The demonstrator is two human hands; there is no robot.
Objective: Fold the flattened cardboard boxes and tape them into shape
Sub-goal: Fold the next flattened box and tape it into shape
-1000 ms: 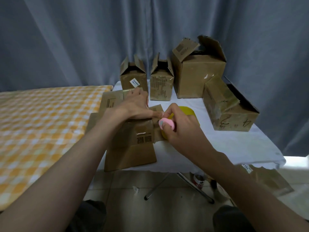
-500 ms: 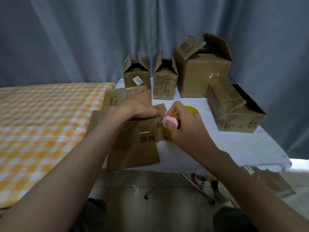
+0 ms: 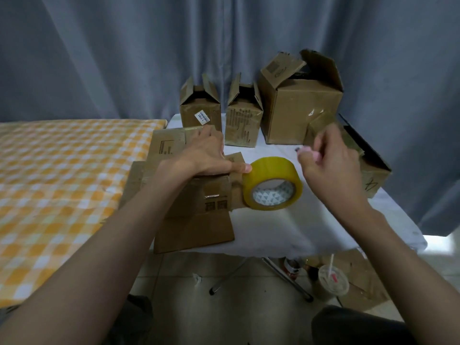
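A small brown cardboard box (image 3: pixel 199 195) lies on flattened cardboard (image 3: pixel 194 232) at the left of the white-clothed table (image 3: pixel 298 227). My left hand (image 3: pixel 206 155) presses flat on top of the box, its thumb stretched right to touch the yellow tape roll (image 3: pixel 272 184). The roll stands on edge against the box's right end. My right hand (image 3: pixel 328 165) is raised to the right of the roll, apart from it. It pinches a small pink cutter (image 3: pixel 307 152), which shows blurred at the fingertips.
Two small open boxes (image 3: pixel 200 108) (image 3: pixel 244 118) and a large open box (image 3: pixel 303 103) stand at the table's back. Another box (image 3: pixel 373 168) lies on its side at the right. An orange checkered surface (image 3: pixel 62 183) adjoins on the left. A lidded cup (image 3: pixel 333 282) sits on the floor.
My right hand has lifted away from the box end, up and to the right, with the pink cutter. This uncovers the tape roll. My left hand stays on the box.
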